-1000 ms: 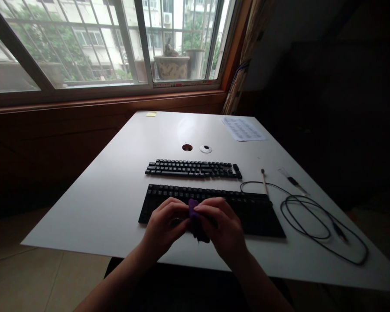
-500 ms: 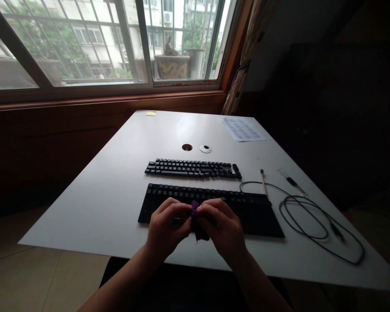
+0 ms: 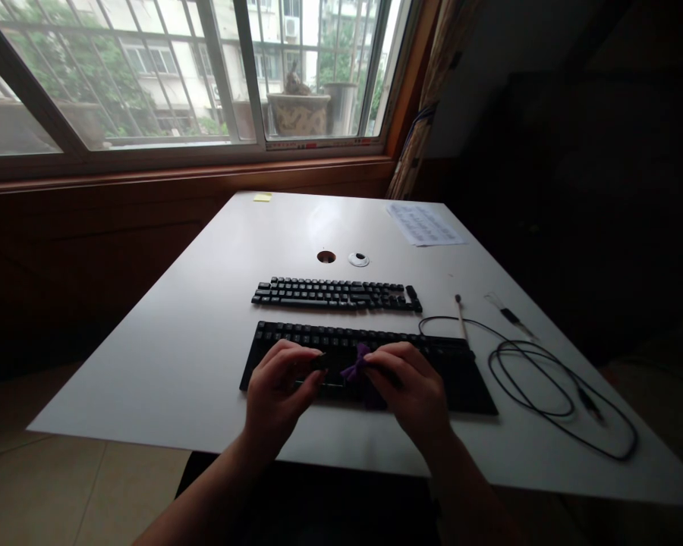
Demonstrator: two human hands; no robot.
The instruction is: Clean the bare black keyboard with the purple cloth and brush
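Above the front of the black keyboard, my left hand pinches a small black keycap between thumb and fingers; its outline is dim against the keyboard. My right hand is closed on a purple cloth, part of which hangs below the fingers. A gap separates the two hands. Keys line the keyboard's back rows, while its front part looks bare and dark, partly hidden by my hands. Behind it, loose black keycaps lie in rows, arranged like a keyboard layout.
To the right are a coiled cable, a small brush and a wire keycap puller. Farther back lie a round cable-hole cover, an open hole, printed paper and a yellow sticky note on the white table.
My hands have moved apart. The purple cloth has gone to the right with my right hand, and the keycap in my left hand has come clear of it.
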